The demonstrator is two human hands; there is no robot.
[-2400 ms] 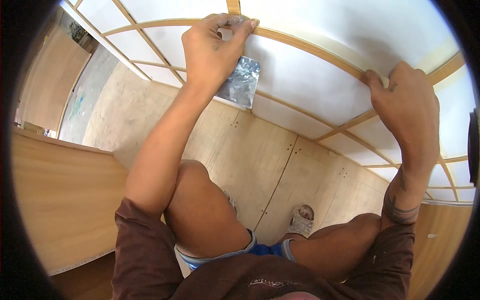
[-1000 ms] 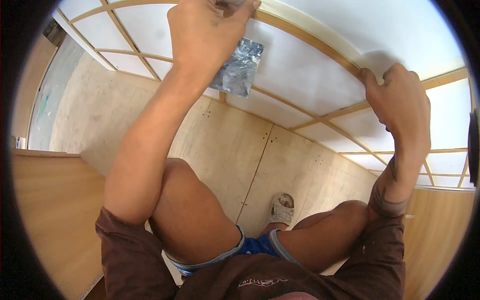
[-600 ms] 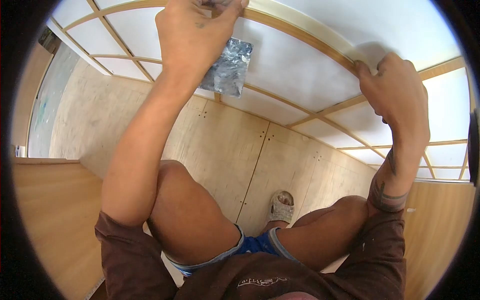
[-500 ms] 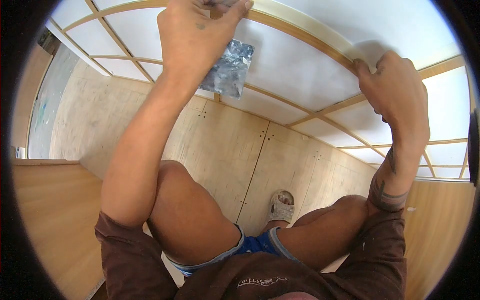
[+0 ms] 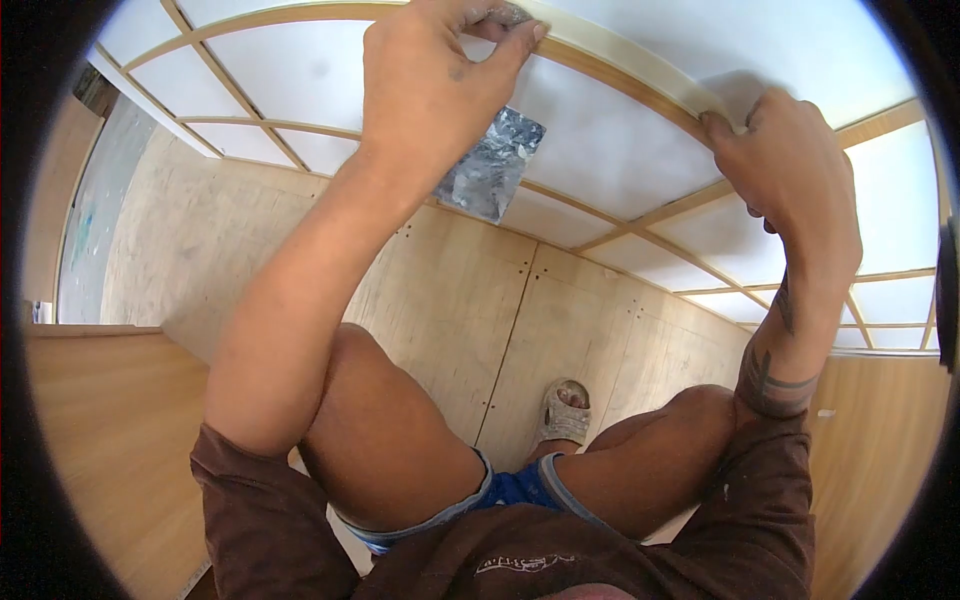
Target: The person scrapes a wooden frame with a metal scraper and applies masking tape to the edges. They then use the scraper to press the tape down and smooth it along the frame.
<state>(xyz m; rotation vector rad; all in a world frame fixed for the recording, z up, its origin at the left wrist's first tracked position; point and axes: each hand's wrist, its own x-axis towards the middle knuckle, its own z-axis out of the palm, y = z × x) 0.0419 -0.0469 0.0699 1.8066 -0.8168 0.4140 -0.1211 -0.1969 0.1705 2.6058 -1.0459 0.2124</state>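
Observation:
My left hand is closed at the upper middle, its thumb and fingertips pinched at a wooden batten. A pale strip, which looks like masking tape, runs along the batten's upper edge. Below my left wrist hangs a square, grey scraper blade smeared with white; it appears held in that hand, though the grip is hidden. At the upper right, my right hand is curled, with thumb and forefinger pinched at the pale strip by the batten. Its other fingers are mostly hidden.
White panels crossed by thin wooden strips form the upright surface ahead. Plywood flooring with screw holes lies below. Wooden boards stand at left and right. My sandalled foot rests between my bent knees.
My left hand has slid right along the batten, and the grey blade has moved right and slightly down with it. My right hand has hardly moved.

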